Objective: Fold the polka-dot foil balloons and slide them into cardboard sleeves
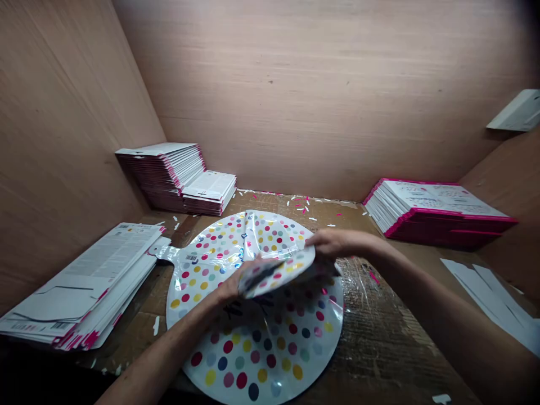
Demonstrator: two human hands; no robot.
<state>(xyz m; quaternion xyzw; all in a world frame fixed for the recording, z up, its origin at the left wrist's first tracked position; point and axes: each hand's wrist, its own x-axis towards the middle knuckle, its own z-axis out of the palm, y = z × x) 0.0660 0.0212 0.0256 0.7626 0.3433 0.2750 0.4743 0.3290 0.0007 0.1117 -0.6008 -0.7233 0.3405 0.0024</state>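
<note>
A flat, round foil balloon, white with coloured polka dots, lies on the table with its neck and tail pointing left. Above its middle, a folded piece of the same dotted foil is held up between my hands; it looks like another folded balloon, but I cannot tell if it is separate. My left hand grips its left end with closed fingers. At its upper right edge, my right hand pinches the foil, fingers partly hidden and slightly blurred.
Printed card sleeves are stacked at the back left, at the near left and, pink-edged, at the right. White sheets lie at the right. Paper scraps litter the cardboard-covered table. Wooden panels enclose it.
</note>
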